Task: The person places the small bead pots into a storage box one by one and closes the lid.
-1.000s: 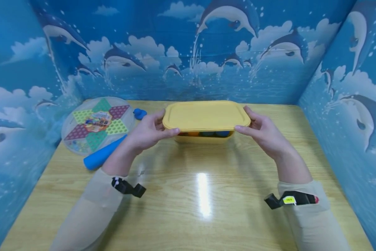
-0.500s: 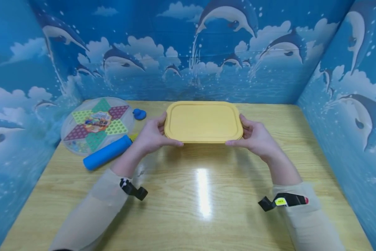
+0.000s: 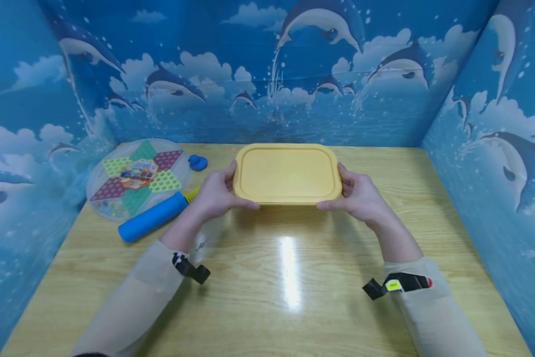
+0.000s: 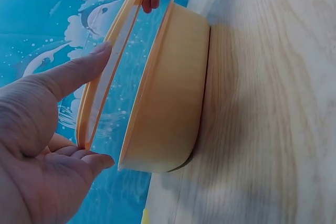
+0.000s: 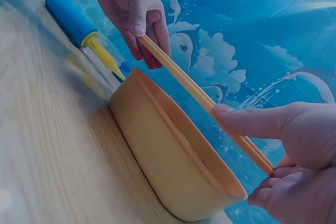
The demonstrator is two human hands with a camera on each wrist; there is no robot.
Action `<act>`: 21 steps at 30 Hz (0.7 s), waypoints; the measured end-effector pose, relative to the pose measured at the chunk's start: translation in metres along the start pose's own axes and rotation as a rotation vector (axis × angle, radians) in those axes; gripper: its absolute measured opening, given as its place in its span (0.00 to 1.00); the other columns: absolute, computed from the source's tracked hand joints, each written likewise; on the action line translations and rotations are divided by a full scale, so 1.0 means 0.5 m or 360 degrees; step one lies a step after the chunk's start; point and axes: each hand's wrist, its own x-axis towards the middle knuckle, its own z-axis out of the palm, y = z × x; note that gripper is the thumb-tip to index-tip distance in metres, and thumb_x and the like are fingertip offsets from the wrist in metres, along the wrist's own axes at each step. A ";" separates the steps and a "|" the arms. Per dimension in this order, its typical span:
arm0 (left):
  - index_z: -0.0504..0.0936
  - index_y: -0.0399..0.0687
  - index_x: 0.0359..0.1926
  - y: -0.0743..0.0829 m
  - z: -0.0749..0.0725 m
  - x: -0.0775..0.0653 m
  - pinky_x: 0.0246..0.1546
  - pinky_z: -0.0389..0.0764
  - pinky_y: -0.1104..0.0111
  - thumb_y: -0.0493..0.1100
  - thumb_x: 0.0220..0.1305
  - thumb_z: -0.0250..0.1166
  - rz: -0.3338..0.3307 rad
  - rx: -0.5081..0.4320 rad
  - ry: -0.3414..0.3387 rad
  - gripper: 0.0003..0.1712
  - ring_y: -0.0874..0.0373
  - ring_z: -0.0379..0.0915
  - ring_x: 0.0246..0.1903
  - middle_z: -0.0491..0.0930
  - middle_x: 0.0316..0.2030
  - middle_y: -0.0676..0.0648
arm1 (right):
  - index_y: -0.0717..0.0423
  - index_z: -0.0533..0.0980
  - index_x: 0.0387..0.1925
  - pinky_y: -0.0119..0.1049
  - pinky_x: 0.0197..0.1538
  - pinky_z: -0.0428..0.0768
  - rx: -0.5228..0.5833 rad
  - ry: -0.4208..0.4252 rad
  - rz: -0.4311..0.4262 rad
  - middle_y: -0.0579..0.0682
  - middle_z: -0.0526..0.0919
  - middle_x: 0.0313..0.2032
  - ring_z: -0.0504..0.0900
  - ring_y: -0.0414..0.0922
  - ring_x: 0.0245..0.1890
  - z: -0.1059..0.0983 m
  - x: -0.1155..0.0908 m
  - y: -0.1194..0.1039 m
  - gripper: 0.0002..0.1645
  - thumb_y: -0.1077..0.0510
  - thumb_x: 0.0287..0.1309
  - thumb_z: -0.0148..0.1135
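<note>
A yellow lid point(image 3: 287, 173) is held at its two ends, my left hand point(image 3: 218, 196) gripping one and my right hand point(image 3: 361, 198) the other. Both thumbs lie on its near upper edge, with fingers curled beneath. Below the lid stands a deep yellow plastic box point(image 4: 173, 87) on the table. Both wrist views show a gap between the lid and the rim of the box point(image 5: 152, 140). From the head view the lid hides the box almost wholly. Inside the box, only a sliver of something greenish shows in the right wrist view.
Left of the hands lies a blue pump with a yellow nozzle point(image 3: 151, 218). Behind it sits a round Chinese checkers board point(image 3: 138, 173), beside a small blue rubber duck point(image 3: 198, 162). Dolphin-printed curtains point(image 3: 267, 109) enclose the table's back and sides.
The lid has come down and swung toward the front edge of the box, covering the colored contents seen before. My right hand has shifted left and the left hand slightly forward along with it.
</note>
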 end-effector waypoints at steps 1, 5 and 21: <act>0.41 0.50 0.85 0.000 -0.002 0.003 0.66 0.78 0.64 0.49 0.42 0.90 0.0004 0.0019 -0.0004 0.81 0.54 0.61 0.76 0.47 0.83 0.49 | 0.55 0.44 0.84 0.40 0.74 0.68 -0.0016 0.0002 0.0005 0.50 0.41 0.84 0.55 0.49 0.80 0.000 0.003 -0.002 0.74 0.59 0.50 0.87; 0.42 0.49 0.85 -0.003 -0.011 0.025 0.66 0.79 0.63 0.52 0.44 0.89 -0.0009 0.0152 -0.0003 0.80 0.51 0.60 0.77 0.48 0.83 0.47 | 0.56 0.41 0.84 0.42 0.76 0.66 -0.0069 0.0005 0.0060 0.50 0.40 0.84 0.54 0.49 0.80 0.003 0.021 -0.007 0.75 0.57 0.51 0.87; 0.42 0.48 0.86 -0.012 -0.015 0.090 0.75 0.66 0.57 0.53 0.46 0.89 -0.0168 0.0302 -0.0064 0.79 0.48 0.55 0.78 0.52 0.82 0.42 | 0.57 0.36 0.84 0.43 0.77 0.63 -0.0035 -0.0035 0.0222 0.50 0.36 0.84 0.51 0.50 0.81 0.009 0.080 0.018 0.76 0.59 0.53 0.85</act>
